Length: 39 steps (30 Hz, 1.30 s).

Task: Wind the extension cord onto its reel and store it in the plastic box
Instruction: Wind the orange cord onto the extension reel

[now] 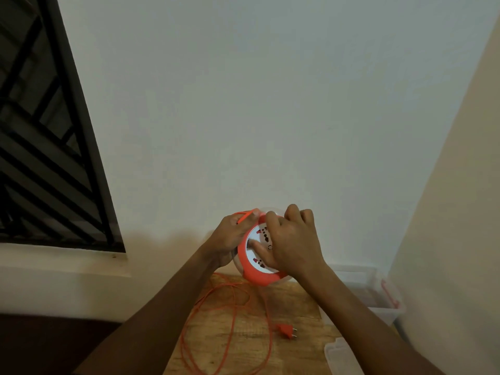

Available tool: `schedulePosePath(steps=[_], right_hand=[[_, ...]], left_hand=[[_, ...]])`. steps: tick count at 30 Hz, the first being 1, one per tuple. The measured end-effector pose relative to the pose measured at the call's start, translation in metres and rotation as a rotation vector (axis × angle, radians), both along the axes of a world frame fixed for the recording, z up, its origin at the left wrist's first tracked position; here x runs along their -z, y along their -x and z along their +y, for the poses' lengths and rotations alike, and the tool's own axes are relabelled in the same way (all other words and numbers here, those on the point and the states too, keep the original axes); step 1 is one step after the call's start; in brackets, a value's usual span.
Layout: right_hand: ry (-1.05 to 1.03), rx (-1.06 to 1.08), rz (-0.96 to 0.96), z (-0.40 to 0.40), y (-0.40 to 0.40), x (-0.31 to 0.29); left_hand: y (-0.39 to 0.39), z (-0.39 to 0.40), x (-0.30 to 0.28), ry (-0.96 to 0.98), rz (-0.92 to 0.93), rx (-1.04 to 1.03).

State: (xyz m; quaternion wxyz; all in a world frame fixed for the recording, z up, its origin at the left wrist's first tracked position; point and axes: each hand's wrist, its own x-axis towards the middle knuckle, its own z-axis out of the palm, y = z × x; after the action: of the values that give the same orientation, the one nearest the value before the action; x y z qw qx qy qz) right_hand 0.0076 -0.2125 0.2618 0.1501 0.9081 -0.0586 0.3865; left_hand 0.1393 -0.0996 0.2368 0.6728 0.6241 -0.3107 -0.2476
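Both forearms reach forward and up from the bottom of the view, lifting the orange extension-cord reel clear of the wooden table, in front of the pale wall. The reel is tilted so its white socket face looks back toward the camera.

The left hand cups the reel's left side from behind, fingers curled round the rim, and a short loop of orange cord crosses over its knuckles at the top. The right hand lies over the socket face with its back to the camera, fingers bent over the reel's upper edge and the thumb pressed against the white face, so it too grips the reel.

From the reel's underside the cord hangs down and spreads in loose loops across the left part of the table. Its orange plug lies flat on the wood near the table's right side, prongs pointing right.

The clear plastic box sits at the table's far right corner, against the wall, showing a red latch. Its clear lid lies apart from it at the near right edge. A dark barred window fills the upper left.
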Motion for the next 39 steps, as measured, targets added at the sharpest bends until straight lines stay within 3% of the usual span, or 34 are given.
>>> schedulePosePath(steps=[7, 13, 18, 22, 27, 33, 39], right_hand=[[-0.046, 0.073, -0.016, 0.005, -0.007, 0.003], [-0.046, -0.137, -0.03, 0.006, -0.001, 0.003], [-0.008, -0.311, 0.216, 0.002, 0.011, 0.002], [0.046, -0.209, 0.287, 0.005, 0.011, 0.0], [0.136, -0.098, 0.157, 0.01, 0.005, 0.004], [-0.053, 0.111, 0.105, 0.013, -0.004, 0.007], [-0.232, 0.165, 0.059, 0.011, -0.011, 0.012]], left_hand=[[0.0, -0.001, 0.0, 0.003, 0.019, -0.035], [0.002, 0.005, 0.005, -0.008, 0.04, -0.052], [-0.005, 0.012, 0.007, -0.001, 0.058, -0.033], [-0.004, 0.012, 0.007, -0.005, 0.047, -0.027], [0.001, 0.01, 0.005, 0.017, 0.024, -0.039], [0.007, 0.005, 0.008, -0.045, -0.02, -0.082], [0.006, 0.003, 0.004, -0.042, -0.036, -0.123]])
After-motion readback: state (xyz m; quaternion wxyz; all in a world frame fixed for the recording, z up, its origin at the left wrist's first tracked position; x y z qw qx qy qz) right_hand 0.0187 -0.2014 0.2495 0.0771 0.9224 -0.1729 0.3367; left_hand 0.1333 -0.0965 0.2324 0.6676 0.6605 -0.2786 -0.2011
